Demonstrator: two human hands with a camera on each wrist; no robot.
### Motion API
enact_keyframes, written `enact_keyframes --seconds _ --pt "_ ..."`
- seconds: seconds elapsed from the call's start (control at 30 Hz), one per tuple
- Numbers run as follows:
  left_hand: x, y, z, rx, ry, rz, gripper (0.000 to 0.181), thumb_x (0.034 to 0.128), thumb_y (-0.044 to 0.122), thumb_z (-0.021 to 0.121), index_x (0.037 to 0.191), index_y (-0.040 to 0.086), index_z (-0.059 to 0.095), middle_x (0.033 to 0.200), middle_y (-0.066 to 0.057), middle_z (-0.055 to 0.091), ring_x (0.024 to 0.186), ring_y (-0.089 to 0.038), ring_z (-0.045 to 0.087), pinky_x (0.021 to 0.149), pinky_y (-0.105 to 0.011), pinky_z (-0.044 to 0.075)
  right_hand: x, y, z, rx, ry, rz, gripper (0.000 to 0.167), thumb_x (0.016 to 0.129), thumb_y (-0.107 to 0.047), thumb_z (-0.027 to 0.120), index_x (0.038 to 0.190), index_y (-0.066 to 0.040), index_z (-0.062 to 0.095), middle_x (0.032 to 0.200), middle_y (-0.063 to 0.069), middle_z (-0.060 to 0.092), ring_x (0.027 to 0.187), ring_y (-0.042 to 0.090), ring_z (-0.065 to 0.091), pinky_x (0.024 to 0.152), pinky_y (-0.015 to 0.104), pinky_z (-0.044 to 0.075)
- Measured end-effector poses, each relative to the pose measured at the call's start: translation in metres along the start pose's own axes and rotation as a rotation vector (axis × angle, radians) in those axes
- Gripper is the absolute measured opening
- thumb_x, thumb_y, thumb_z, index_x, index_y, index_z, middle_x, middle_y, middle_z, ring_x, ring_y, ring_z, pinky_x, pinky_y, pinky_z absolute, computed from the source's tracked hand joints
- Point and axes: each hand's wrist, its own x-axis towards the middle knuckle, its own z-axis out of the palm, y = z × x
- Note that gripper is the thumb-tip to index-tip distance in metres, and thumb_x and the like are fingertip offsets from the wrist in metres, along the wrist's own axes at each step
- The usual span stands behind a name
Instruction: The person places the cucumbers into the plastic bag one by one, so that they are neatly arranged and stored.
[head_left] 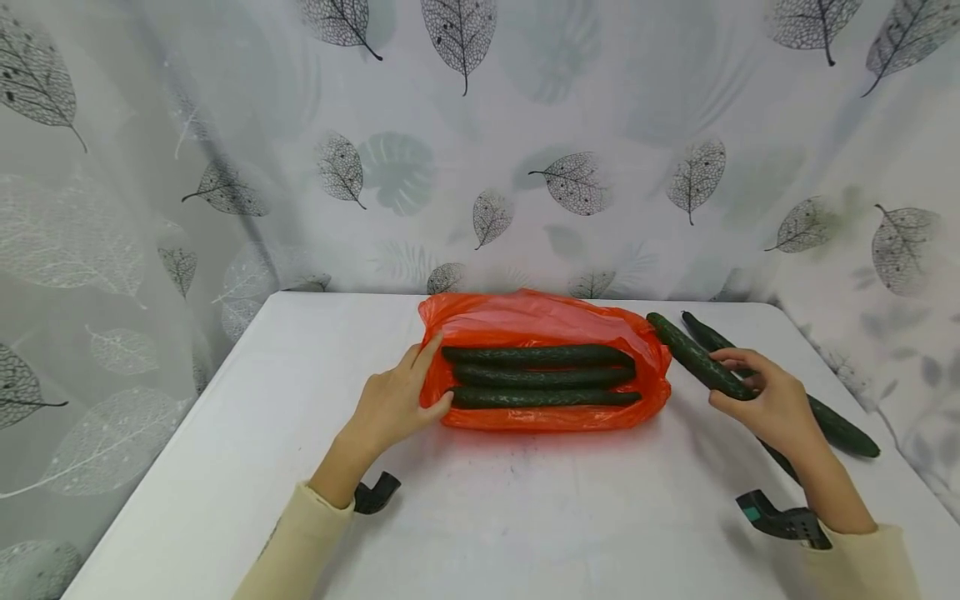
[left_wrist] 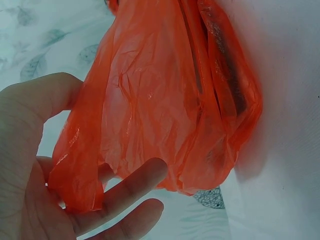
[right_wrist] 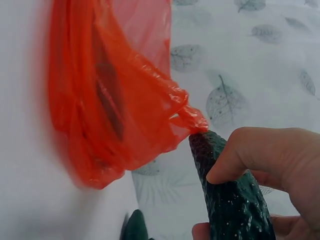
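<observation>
1. The right hand (head_left: 772, 408) grips a dark green cucumber (head_left: 697, 357) right of the red bag (head_left: 540, 419), its far tip close to the bag's edge.
2. The left hand (head_left: 390, 400), well apart, holds the bag's left edge between thumb and fingers.
3. The cucumber is probably stiff and fairly weighty; its bumpy skin should resist slipping, and a mid-length hold should balance it.
4. The bag looks thin, slippery and easily torn: take its rim gently.
</observation>
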Motion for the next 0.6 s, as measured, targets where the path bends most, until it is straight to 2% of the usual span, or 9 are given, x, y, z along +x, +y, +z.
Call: enact_keyframes --seconds 0.23,0.27,0.3,0.4,0.47,0.6 --pt "0.000 0.002 -0.002 0.000 -0.018 -0.017 0.076 0.0835 0.034 0.069 0.147 0.005 0.040 0.121 -0.017 0.059 0.041 -0.013 0.037 0.041 -0.027 0.038 0.000 -0.008 -0.008 -0.002 0.000 -0.010 0.051 0.077 -0.003 0.076 0.124 -0.002 0.058 0.112 0.026 0.059 0.087 0.038 0.054 0.060 0.021 0.041" --pt "0.000 0.002 -0.002 -0.001 -0.016 -0.016 0.076 0.0836 0.034 0.069 0.147 0.005 0.040 0.121 -0.017 0.059 0.041 -0.013 0.036 0.041 -0.027 0.038 0.001 -0.004 -0.007 -0.011 0.016 -0.014 0.052 0.076 -0.003 0.077 0.124 -0.005 0.058 0.112 0.020 0.060 0.088 0.032 0.055 0.061 0.019 0.041" --pt "0.000 0.001 -0.002 0.000 -0.014 -0.014 0.076 0.0836 0.034 0.069 0.147 0.005 0.040 0.121 -0.018 0.059 0.041 -0.014 0.036 0.041 -0.027 0.038 0.001 -0.003 -0.008 -0.009 0.026 -0.016 0.052 0.075 -0.003 0.077 0.124 -0.005 0.059 0.111 0.019 0.060 0.087 0.031 0.056 0.061 0.019 0.040" --pt "0.001 0.001 -0.002 -0.001 -0.008 -0.014 0.076 0.0835 0.034 0.069 0.147 0.004 0.039 0.121 -0.017 0.059 0.041 -0.014 0.036 0.041 -0.027 0.038 0.000 -0.002 -0.010 -0.002 0.063 -0.020 0.052 0.074 -0.003 0.078 0.123 -0.007 0.060 0.108 0.011 0.059 0.081 0.012 0.055 0.060 0.014 0.039" --pt "0.002 0.001 -0.002 0.004 -0.012 -0.013 0.076 0.0838 0.033 0.069 0.147 0.005 0.039 0.121 -0.017 0.059 0.041 -0.014 0.037 0.041 -0.027 0.038 -0.002 -0.004 -0.011 0.003 0.084 -0.022 0.052 0.073 -0.003 0.079 0.121 -0.008 0.060 0.105 0.003 0.057 0.074 -0.002 0.048 0.058 0.012 0.040" --pt "0.000 0.001 -0.003 0.004 -0.024 -0.018 0.076 0.0838 0.034 0.069 0.147 0.005 0.040 0.121 -0.017 0.059 0.040 -0.014 0.036 0.041 -0.027 0.038 -0.006 -0.015 -0.012 0.024 0.093 -0.036 0.051 0.072 0.000 0.077 0.120 -0.004 0.060 0.104 0.006 0.056 0.070 -0.008 0.044 0.056 0.010 0.039"
